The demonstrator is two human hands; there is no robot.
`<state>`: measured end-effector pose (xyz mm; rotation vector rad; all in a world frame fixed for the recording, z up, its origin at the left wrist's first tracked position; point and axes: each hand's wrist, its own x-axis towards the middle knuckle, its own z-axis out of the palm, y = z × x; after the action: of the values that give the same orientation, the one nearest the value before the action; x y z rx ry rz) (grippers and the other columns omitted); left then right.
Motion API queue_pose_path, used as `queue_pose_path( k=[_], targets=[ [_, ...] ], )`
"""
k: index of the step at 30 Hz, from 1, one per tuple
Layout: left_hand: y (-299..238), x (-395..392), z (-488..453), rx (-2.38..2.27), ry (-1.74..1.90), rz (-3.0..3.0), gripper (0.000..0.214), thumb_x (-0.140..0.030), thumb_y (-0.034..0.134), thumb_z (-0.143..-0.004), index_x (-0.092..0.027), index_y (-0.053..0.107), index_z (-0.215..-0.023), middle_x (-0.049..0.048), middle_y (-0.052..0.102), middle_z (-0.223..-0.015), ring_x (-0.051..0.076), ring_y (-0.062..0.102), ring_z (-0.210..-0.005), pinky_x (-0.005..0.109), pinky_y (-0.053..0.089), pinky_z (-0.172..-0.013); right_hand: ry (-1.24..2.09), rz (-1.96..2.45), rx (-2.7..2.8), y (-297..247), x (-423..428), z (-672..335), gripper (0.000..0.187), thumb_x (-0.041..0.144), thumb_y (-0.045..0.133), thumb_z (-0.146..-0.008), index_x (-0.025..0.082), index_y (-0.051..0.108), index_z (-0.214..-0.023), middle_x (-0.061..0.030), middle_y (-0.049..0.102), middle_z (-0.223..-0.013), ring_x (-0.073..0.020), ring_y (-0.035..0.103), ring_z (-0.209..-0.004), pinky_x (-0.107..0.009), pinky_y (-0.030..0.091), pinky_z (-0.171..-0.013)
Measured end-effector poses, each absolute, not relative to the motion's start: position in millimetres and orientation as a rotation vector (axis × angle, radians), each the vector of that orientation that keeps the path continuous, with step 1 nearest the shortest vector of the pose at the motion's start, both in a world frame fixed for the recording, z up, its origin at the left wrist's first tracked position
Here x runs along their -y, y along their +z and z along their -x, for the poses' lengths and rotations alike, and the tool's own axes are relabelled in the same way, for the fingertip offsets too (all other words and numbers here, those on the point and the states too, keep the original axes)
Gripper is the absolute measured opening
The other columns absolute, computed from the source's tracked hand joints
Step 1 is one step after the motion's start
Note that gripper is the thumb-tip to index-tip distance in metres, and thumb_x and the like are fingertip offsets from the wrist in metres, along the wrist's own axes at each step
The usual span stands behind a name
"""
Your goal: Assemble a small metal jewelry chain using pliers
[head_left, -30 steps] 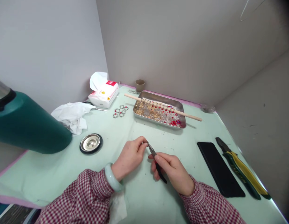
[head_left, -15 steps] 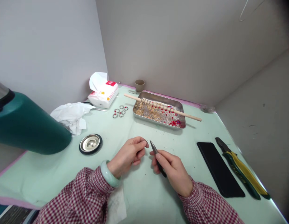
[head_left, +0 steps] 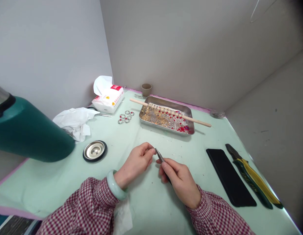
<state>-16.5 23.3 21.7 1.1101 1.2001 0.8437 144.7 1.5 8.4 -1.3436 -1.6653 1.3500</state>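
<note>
Centre: right hand [head_left: 181, 181] clamps pliers [head_left: 160, 156], tip at left hand [head_left: 135, 163], fingers [head_left: 149, 151] pinched together; any held piece indistinct. Worktop [head_left: 198, 143] open below tray [head_left: 163, 127], upper centre; edge [head_left: 288, 218] lower right.

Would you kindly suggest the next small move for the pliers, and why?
Perhaps squeeze the pliers gently with the right hand, keeping the left hand steady, because their tip sits right at its pinched fingers.

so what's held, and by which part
The right hand holds pliers by the handles. The left hand has a pinching grip; anything in it is too small to identify.
</note>
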Motion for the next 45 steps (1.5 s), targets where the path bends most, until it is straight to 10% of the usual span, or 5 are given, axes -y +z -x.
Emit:
queue_pose_path(
  k=[21,32,45],
  targets=[
    [14,-19,17,-1.367,0.928,-1.568,0.017,-0.026,0.042,-0.088,-0.018,0.048,-0.073,-0.0051,0.044,-0.057,0.01,0.04,-0.054,0.024,0.031,-0.055,2.035,1.067,0.987,7,-3,-147,0.033,0.039,0.05,-0.085,0.01,0.063,-0.095,-0.0014,0.053,-0.064,-0.0113,0.049,-0.047,-0.025,0.041,-0.041],
    [20,-24,18,-1.07,0.843,-0.939,0.02,-0.034,0.049,-0.084,-0.017,0.046,-0.074,-0.0089,0.035,-0.043,0.004,0.024,-0.036,0.017,0.018,-0.035,0.704,1.253,1.963,0,-5,-153,0.019,0.024,0.047,-0.088,0.016,0.061,-0.099,-0.006,0.06,-0.084,-0.0177,0.055,-0.077,-0.032,0.043,-0.071],
    [21,-24,22,-1.097,0.781,-0.98,0.019,-0.033,0.054,-0.081,-0.015,0.054,-0.075,-0.0083,0.033,-0.042,0.004,0.024,-0.038,0.017,0.018,-0.036,0.219,1.128,2.245,-3,-16,-167,0.027,0.018,0.049,-0.086,0.012,0.06,-0.11,-0.0086,0.06,-0.088,-0.0202,0.055,-0.081,-0.036,0.046,-0.072]
  ],
)
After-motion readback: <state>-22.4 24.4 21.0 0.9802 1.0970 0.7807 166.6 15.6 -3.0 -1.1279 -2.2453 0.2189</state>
